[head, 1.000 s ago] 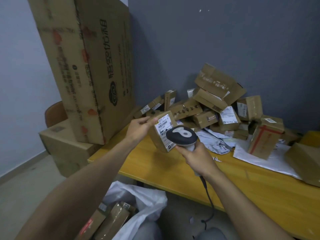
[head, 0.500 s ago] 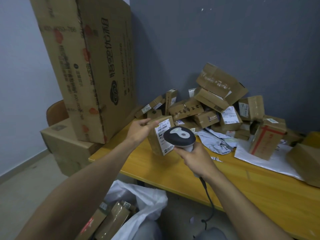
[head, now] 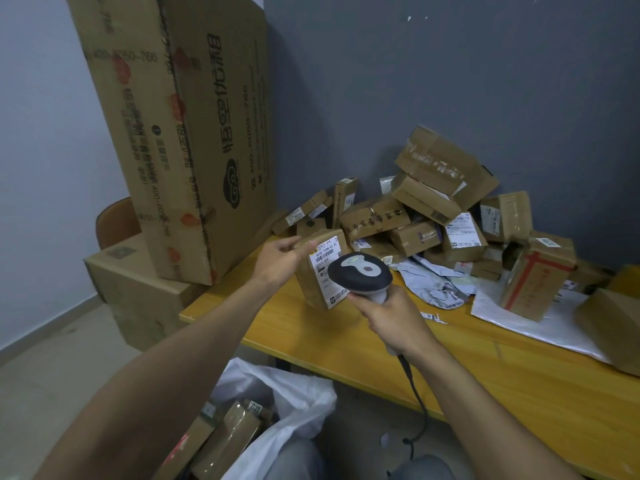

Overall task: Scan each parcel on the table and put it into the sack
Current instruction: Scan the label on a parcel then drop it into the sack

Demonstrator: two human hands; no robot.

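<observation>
Yellow tabletop (head: 304, 337) stretches under both my hands, a grey wall behind it; my left hand (head: 277, 261) grips a small brown parcel (head: 311, 285) by its upper corner, fingers curled round the edge, so that the white label (head: 327, 259) tilts up toward me; whether its base rests on the wood I cannot tell; my right hand (head: 391, 317) is wrapped tight round the handle of the scanner (head: 358, 273), its head just in front of the label, close enough, I judge, to read the barcode; beyond my knuckles lies the heap of waiting parcels (head: 433, 216); below my left forearm the white sack (head: 298, 407) gapes, boxes inside, near enough for a short drop.
</observation>
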